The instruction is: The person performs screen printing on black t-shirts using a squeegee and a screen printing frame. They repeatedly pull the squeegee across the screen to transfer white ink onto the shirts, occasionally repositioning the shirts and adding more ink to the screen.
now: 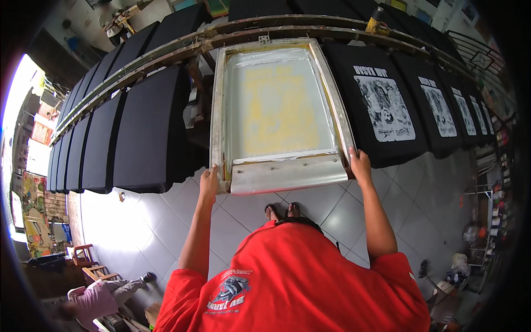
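A wooden-rimmed printing screen fills the centre, its pale mesh showing a yellowish design and white residue along the edges, with a metal plate across its near end. My left hand is closed on the left rim near the lower corner. My right hand grips the right rim, a little higher in the view. To the right, black shirts on platens carry white printed pictures. To the left stands a row of plain black shirts on platens.
Rails run behind the screen, bearing a yellow container. A person stands at back left; another in pink is at lower left near wooden chairs. A cluttered metal rack stands right. Tiled floor shows below.
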Demonstrator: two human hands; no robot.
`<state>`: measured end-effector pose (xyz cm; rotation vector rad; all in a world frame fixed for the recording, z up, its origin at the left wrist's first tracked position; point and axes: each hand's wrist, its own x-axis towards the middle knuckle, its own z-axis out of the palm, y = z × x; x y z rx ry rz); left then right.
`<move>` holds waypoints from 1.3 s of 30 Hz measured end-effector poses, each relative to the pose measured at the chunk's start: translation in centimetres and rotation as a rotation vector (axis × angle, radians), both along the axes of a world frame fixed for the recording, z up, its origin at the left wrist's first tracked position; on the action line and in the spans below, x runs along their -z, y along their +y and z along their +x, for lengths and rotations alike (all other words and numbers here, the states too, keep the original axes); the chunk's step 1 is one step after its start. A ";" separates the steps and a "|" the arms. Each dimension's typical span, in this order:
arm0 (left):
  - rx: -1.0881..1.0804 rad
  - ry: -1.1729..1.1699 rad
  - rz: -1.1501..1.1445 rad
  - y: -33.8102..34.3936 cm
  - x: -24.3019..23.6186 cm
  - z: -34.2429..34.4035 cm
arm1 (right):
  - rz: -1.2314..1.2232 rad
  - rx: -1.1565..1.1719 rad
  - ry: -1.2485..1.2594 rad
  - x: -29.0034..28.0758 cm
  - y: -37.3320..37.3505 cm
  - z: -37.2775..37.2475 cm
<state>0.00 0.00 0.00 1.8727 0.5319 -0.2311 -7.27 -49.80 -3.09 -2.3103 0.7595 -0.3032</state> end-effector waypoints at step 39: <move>-0.168 -0.144 0.138 63.8 4.6 0.2 | 0.126 -0.174 -0.008 -4.8 63.0 5.9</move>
